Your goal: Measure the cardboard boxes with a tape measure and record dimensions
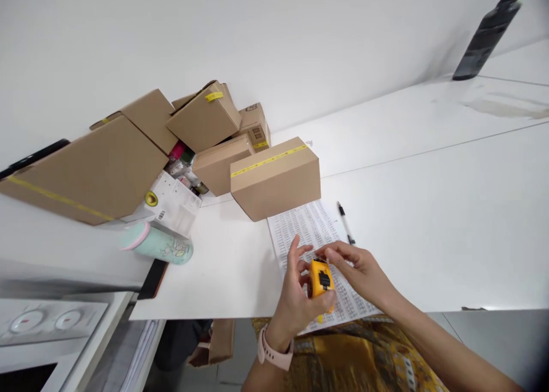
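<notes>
A yellow tape measure with a black button on its case is held in my left hand, thumb along its near side and fingers around its left. My right hand has thumb and fingertips pinched together at the far end of the case, where the tape end sits; the exact grip is partly hidden. Beneath both hands lies a printed sheet with columns of small figures. Just beyond the sheet stands a closed cardboard box sealed with yellow tape. A pen rests right of the sheet.
Several cardboard boxes are piled at the back left against the wall. A mint tumbler lies on its side near the left edge. At the far right back stands a dark bottle. The white table ends close to my body.
</notes>
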`<state>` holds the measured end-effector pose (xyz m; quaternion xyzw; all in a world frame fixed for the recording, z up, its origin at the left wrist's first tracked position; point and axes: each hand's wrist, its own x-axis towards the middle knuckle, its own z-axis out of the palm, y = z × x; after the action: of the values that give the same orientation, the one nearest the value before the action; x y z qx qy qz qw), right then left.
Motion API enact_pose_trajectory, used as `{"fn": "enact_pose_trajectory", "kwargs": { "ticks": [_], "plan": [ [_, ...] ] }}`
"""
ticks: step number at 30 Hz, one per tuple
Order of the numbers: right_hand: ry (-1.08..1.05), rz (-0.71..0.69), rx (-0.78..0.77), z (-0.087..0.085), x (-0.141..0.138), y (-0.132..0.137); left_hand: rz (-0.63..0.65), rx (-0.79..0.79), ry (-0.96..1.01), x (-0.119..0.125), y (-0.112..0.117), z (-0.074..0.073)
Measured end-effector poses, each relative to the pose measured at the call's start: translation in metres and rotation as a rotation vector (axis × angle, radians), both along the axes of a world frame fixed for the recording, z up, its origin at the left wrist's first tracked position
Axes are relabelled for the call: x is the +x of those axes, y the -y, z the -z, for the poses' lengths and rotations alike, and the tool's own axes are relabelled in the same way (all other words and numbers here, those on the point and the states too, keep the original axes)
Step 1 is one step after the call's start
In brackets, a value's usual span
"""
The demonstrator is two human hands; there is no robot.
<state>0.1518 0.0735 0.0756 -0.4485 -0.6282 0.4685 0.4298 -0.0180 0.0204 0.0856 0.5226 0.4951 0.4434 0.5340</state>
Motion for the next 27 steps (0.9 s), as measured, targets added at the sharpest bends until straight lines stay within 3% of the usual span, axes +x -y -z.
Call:
{"fn": "enact_pose_trajectory", "kwargs": {
  "ticks": [2, 4, 5, 9, 13, 16, 22, 24, 27],
  "plan": [
    [0.192, 0.132, 0.033, 0.009, 0.018, -0.018, -0.033, 0.035, -0.160, -0.007, -0.007, 0.001],
    [0.477, 0.351, 0.034, 0.018, 0.035, -0.043, -0.046, 0.140, -0.417, -0.017, -0.018, 0.001],
    [0.612, 0.397, 0.010, 0.023, 0.042, -0.055, -0.049, 0.190, -0.565, -0.022, -0.026, 0.000],
    [0.936, 0.281, -0.050, 0.033, 0.048, -0.092, -0.043, 0.183, -1.083, -0.041, -0.057, -0.001],
    [1.069, 0.153, -0.034, 0.032, 0.041, -0.103, 0.016, 0.146, -1.333, -0.058, -0.081, 0.002],
    [0.907, 0.126, -0.046, 0.029, 0.049, -0.107, 0.054, 0.124, -1.405, -0.066, -0.092, 0.006],
    [-0.138, 0.057, -0.298, 0.023, 0.086, -0.105, 0.091, 0.115, -1.420, -0.068, -0.101, 0.008],
    [-0.256, 0.077, -0.308, 0.020, 0.089, -0.102, 0.092, 0.112, -1.415, -0.066, -0.102, 0.009],
    [-0.230, 0.143, -0.284, 0.021, 0.084, -0.099, 0.093, 0.110, -1.398, -0.067, -0.103, 0.011]
  ]
}}
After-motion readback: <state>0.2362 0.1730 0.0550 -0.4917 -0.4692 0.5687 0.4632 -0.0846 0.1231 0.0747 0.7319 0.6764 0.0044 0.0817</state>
